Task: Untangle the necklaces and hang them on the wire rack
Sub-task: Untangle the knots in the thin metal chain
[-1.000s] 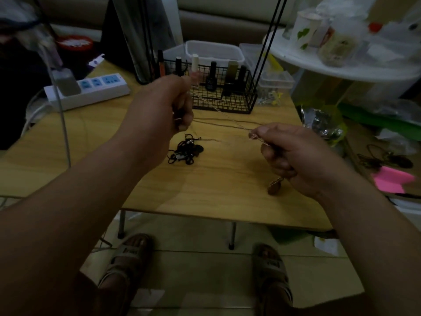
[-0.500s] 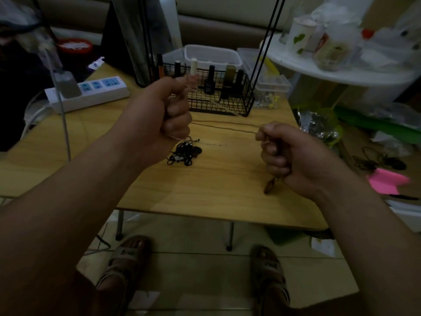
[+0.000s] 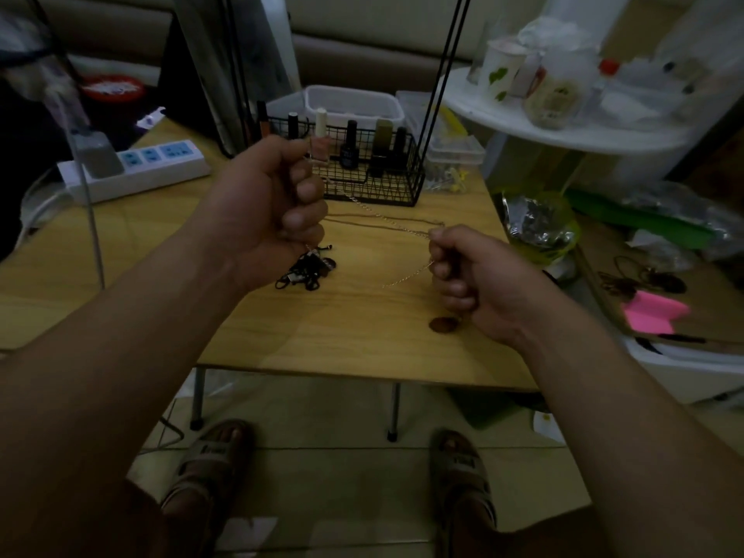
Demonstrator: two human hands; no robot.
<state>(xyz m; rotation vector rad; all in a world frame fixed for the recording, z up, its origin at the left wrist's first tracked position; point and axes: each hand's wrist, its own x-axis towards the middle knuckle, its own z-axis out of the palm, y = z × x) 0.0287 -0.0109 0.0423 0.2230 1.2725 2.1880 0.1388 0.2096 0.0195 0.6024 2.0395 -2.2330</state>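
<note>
Wire basket [image 3: 374, 175] at table's [image 3: 362, 340] far edge, power strip [image 3: 137, 171] left of it, tangled cords [image 3: 308, 269] nearer

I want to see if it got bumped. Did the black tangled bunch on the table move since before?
No. The black tangled bunch lies at the same spot on the table, the same way in front of the wire basket.

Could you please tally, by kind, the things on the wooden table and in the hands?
Silver chain, held between left hand and right hand: 1
Round brown pendant: 1
Black tangled cords: 1 pile
Thin brown cord lying flat: 1
Wire basket: 1
Power strip: 1
Total: 6
</note>
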